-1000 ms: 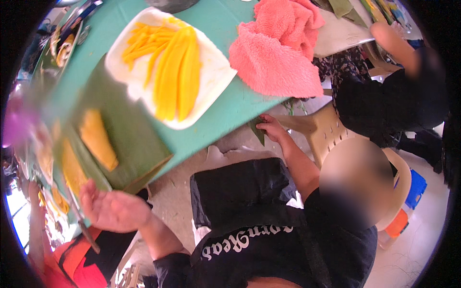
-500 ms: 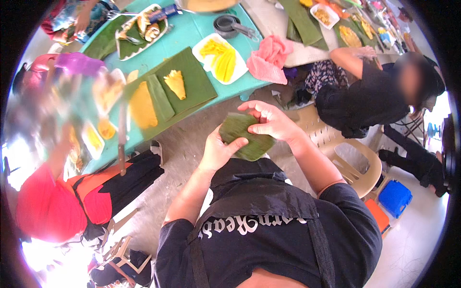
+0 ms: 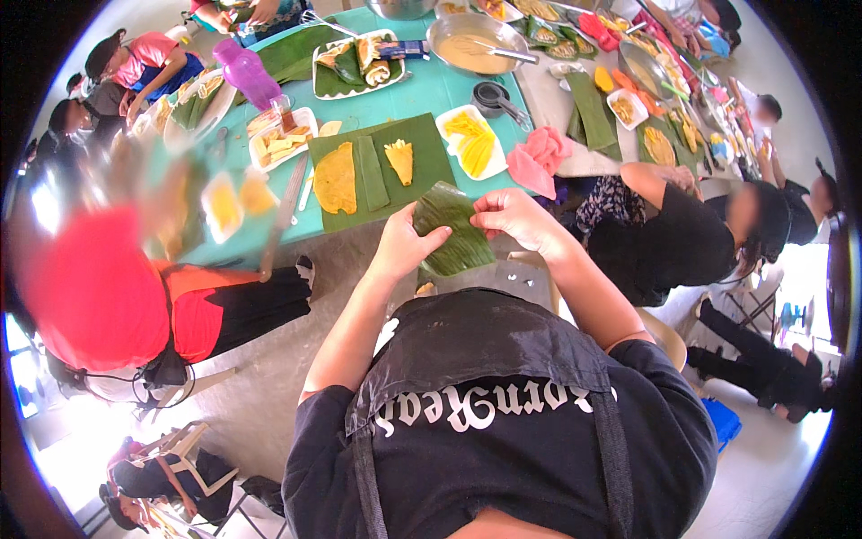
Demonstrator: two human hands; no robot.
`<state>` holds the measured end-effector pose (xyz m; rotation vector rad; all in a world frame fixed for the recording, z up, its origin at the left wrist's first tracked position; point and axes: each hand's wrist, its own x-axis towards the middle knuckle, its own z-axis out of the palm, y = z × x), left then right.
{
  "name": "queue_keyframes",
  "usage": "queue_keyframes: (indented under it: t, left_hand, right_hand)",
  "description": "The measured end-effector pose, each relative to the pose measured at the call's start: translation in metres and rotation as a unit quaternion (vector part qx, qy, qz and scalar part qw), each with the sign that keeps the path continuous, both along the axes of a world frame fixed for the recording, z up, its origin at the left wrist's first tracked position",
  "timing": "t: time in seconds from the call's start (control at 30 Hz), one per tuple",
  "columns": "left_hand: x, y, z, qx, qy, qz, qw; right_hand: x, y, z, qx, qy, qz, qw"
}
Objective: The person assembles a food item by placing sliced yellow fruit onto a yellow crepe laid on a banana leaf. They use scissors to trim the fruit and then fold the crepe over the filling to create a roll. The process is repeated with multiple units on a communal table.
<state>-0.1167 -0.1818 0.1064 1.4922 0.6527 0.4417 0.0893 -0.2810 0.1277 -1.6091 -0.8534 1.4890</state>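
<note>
I hold a cut piece of banana leaf in front of me, just off the near edge of the table. My left hand grips its left side, thumb across the leaf's face and the other fingers hidden behind. My right hand pinches the right edge between thumb and fingertips. Beyond it on the table lies a large banana leaf sheet. On that sheet are a flat yellow wrap, a narrow leaf strip and a yellow cone-shaped roll with a shredded filling.
The turquoise table also bears a knife, a white dish of yellow strips, measuring cups, a bowl of batter with a whisk, and a purple bottle. A pink cloth hangs at its corner. People stand left and right.
My right hand has moved from across the leaf's face to its right edge. The leaf now hangs more upright. The view has shifted, showing more of the table's far side.
</note>
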Motion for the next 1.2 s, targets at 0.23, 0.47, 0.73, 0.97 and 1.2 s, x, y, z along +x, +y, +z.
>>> queue_keyframes:
  t: [0.23, 0.47, 0.73, 0.97, 1.2]
  left_hand:
    - [0.017, 0.029, -0.026, 0.012, 0.064, 0.029, 0.997]
    - [0.047, 0.061, -0.036, -0.036, 0.115, 0.041, 0.992]
    - [0.086, 0.098, -0.027, -0.054, 0.145, 0.128, 0.980]
    - [0.094, 0.123, -0.037, -0.032, 0.155, 0.156, 0.975]
    - [0.084, 0.151, -0.033, -0.037, 0.107, 0.117, 0.987]
  right_hand:
    - [0.004, 0.033, -0.026, 0.019, -0.125, 0.036, 0.991]
    - [0.023, 0.073, -0.031, 0.032, -0.255, 0.098, 0.961]
    - [0.061, 0.134, -0.054, 0.097, -0.245, 0.106, 0.959]
    - [0.063, 0.164, -0.060, 0.137, -0.269, 0.091, 0.949]
    - [0.049, 0.183, -0.048, 0.135, -0.295, 0.061, 0.944]
